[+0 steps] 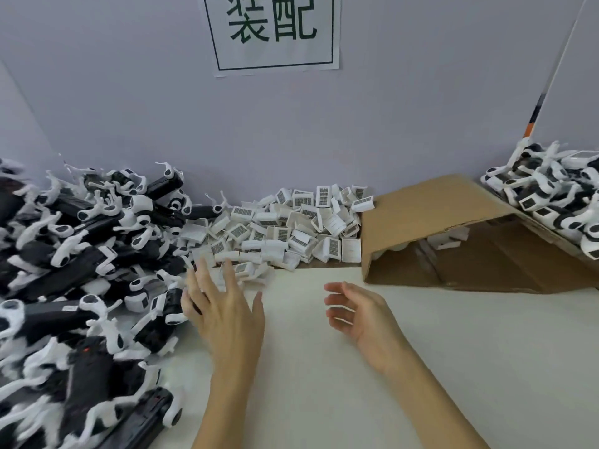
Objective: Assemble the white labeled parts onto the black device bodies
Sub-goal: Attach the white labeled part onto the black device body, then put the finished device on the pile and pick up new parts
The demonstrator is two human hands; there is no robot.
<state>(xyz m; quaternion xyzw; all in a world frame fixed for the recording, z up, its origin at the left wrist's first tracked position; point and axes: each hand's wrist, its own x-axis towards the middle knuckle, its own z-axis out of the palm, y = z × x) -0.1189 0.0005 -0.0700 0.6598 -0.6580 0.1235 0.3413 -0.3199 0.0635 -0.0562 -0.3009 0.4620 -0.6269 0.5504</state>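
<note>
One head camera, looking forward and down over the table (324,367).

We see from head height, close in: both forearms rise from the bottom edge, and the hands, left (223,306) and right (359,312), sit just below mid-frame. We face the wall (129,108), where a paper sign (274,30) is cut off by the top edge. The wide lens bends the wall's edges and takes in piles at the left and right borders. With only this view, nothing is shared with a second one.
</note>
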